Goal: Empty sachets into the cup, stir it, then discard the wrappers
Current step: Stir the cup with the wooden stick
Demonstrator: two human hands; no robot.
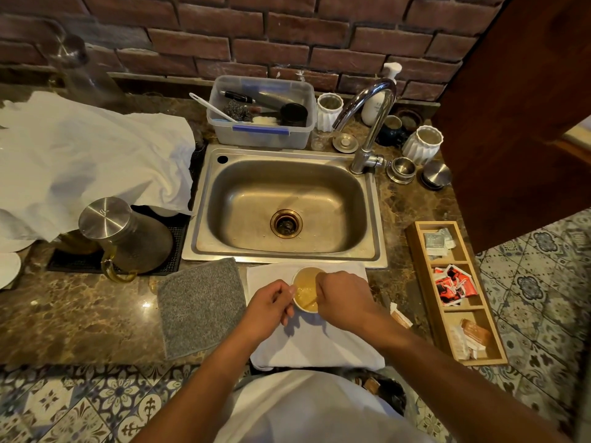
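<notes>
The cup (306,290) is standing upright on a white cloth (315,342) spread on the marble counter (80,318), directly in front of the steel sink (284,203). The cup is holding a cloudy yellow-brown liquid. The left hand (271,306) is resting against the cup's left side, its fingers curled closed against the rim and wall, steadying the cup. The right hand (343,300) is hovering over the cup's right edge, with its fingers pinched closed on a thin stirrer (309,304) whose lower end is sitting in the liquid; the stirrer's upper part is hidden under the hand. The two hands are lying close together, separated only by the cup. A grey mat (201,306) is lying just left of the white cloth. A torn brown and white wrapper (399,316) is lying on the counter just right of the right forearm. Farther right, a wooden organiser tray (419,266) is holding sachets in three compartments: grey ones at the far end, red and white ones in the middle, brown and white ones at the near end. A metal-lidded glass carafe (124,238) is standing on a black mat left of the sink.
</notes>
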